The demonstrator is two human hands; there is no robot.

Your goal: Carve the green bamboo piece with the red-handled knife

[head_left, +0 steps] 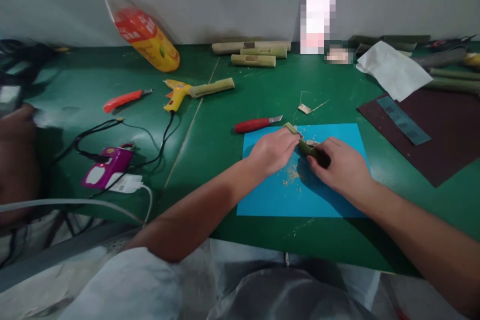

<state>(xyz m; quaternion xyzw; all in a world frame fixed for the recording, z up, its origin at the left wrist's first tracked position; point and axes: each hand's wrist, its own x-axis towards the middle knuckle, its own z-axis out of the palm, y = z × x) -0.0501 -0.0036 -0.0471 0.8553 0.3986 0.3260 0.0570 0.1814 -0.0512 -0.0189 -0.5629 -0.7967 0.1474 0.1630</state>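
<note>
Above a blue sheet (258, 195), both of my hands close around a short piece of green bamboo (306, 149). My left hand (273, 151) wraps its far left end, where a pale cut tip pokes out beyond the fingers. From the right, my right hand (339, 162) pinches the nearer, darker end between thumb and fingers. A pale cut opening shows on the bamboo's upper side, partly covered by the fingers. Fine shavings (292, 175) lie on the sheet below. Just beyond the left hand rests a red-handled knife (257, 125), its blade pointing right.
A yellow glue gun (177, 96) touches a bamboo piece (213, 88). Left are an orange-red cutter (123, 100), purple power strip (114, 165), cables and another person's arm (18, 160). Behind stand a bottle (148, 35) and cut bamboo tubes (253, 60). Right lies dark sandpaper (446, 145).
</note>
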